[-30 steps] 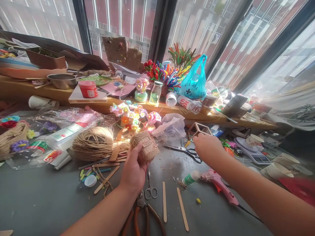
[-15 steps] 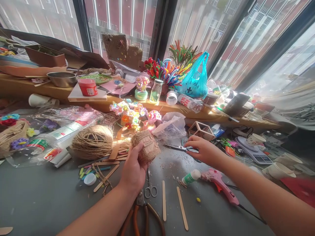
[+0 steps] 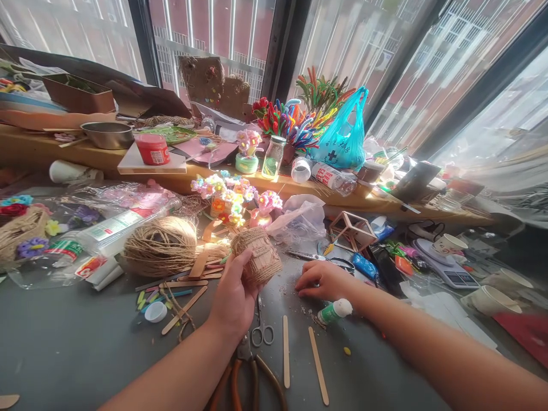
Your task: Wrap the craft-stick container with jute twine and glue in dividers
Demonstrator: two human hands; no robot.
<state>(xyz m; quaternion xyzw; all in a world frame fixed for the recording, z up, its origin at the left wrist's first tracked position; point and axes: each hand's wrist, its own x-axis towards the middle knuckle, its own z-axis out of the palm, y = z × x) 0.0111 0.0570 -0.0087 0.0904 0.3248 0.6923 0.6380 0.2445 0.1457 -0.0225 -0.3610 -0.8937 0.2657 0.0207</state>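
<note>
My left hand [image 3: 233, 294] is wrapped round a small pot covered in jute twine [image 3: 256, 255], with a pale patch on its side, holding it tilted above the table. Low over the tabletop, my right hand [image 3: 319, 279] has loosely curled fingers with a gap under them, and nothing shows in its grasp. Just behind it lie black-handled scissors [image 3: 340, 264], partly covered. A small bottle with a green label [image 3: 334, 312] rests by the right wrist. Below the left hand are small metal scissors [image 3: 262, 334] and brown-handled pliers [image 3: 245, 351].
Two wooden sticks [image 3: 286, 351] lie near the front. Left of the pot sit a ball of twine [image 3: 160, 246] and a plastic bottle [image 3: 113, 231]. Crocheted flowers [image 3: 229, 200] stand behind. At right are a wooden frame [image 3: 351, 231], a scale [image 3: 445, 268] and paper cups [image 3: 490, 299].
My right hand has come back from the wooden frame, over the black-handled scissors, down toward the tabletop near the pot. My left hand keeps its hold. The right forearm now hides the pink glue gun.
</note>
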